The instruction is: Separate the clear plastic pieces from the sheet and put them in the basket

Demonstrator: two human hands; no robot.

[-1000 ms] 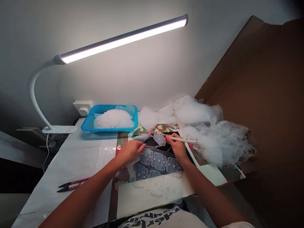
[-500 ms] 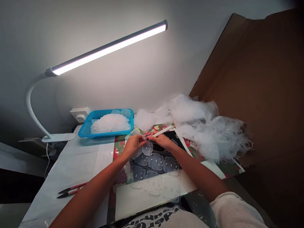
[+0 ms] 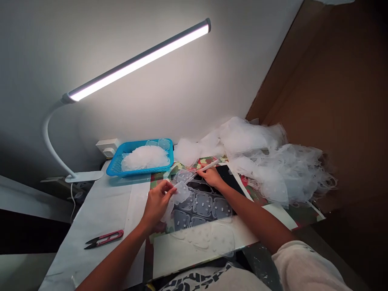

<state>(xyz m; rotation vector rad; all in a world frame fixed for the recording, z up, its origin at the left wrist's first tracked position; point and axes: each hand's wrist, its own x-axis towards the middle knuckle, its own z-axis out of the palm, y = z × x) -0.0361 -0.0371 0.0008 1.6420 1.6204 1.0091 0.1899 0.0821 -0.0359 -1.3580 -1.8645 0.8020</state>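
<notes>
My left hand (image 3: 157,204) pinches the edge of a translucent moulded piece (image 3: 181,193), lifted at the left side of a clear sheet (image 3: 202,205) with several rounded pieces outlined in it. The sheet lies partly on a dark panel (image 3: 232,178) and hangs over a pale strip at the near edge. My right hand (image 3: 210,176) grips a white pen-like tool (image 3: 211,165), slanted with its lower end toward the sheet. What sits at that tip is too small to make out.
A blue plastic basket (image 3: 142,173) heaped with translucent pieces stands at the back left. Piles of clear sheet scraps (image 3: 281,173) lie at the right, beside a cardboard wall (image 3: 327,101). Red-handled thread snips (image 3: 104,239) rest at the left, below a lit lamp (image 3: 142,58).
My left hand has moved left and toward me, away from the tool, drawing the translucent piece with it. The right hand stays near the sheet with the tool. The view has shifted slightly.
</notes>
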